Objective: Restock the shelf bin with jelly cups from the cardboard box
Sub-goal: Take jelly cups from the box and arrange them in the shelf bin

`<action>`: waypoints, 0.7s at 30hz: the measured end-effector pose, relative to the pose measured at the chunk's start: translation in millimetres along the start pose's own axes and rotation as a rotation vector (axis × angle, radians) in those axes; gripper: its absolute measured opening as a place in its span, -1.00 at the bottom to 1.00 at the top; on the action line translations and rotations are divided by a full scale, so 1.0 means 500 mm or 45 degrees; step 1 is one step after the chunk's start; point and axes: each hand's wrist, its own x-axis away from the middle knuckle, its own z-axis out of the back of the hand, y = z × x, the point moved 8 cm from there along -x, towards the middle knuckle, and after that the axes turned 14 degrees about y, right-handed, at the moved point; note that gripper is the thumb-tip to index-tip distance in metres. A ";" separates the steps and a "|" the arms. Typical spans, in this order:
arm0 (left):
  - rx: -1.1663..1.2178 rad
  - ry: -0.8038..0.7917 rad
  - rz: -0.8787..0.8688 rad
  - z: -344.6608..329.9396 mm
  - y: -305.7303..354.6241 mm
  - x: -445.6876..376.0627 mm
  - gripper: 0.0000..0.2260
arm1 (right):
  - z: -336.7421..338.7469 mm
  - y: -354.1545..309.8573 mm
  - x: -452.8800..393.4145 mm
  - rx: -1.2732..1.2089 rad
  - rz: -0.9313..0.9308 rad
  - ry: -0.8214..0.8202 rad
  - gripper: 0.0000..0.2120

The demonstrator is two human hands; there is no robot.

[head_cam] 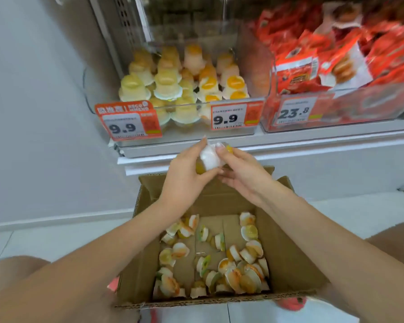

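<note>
- Left hand (184,180) and right hand (240,176) meet above the box (287,241), fingers curled round stacked cups (211,159) just below the bin (187,108).
- Could slip: two grips sharing smooth cups.
- Might topple the bin's piled cups on landing.
- Could snag the price tags (229,117) while lifting.

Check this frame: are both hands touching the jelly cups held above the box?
Touching. The head view shows the left hand and right hand both with fingers wrapped around the held jelly cups, no gap visible, above the cardboard box.
</note>
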 end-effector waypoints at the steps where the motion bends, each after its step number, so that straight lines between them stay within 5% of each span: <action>1: 0.006 0.038 -0.026 0.025 0.020 -0.008 -0.39 | -0.011 -0.026 0.016 0.016 0.035 -0.030 -0.69; 9: 0.198 0.173 -0.079 0.110 0.081 -0.033 -0.43 | -0.047 -0.119 0.081 0.097 0.189 -0.318 -0.68; 15: 0.292 0.224 -0.092 0.128 0.073 -0.030 -0.49 | -0.070 -0.106 0.071 -0.066 0.042 -0.457 -0.31; 21: 0.277 0.210 -0.191 0.143 0.079 -0.063 -0.53 | -0.093 -0.145 0.062 -0.022 0.068 -0.422 -0.81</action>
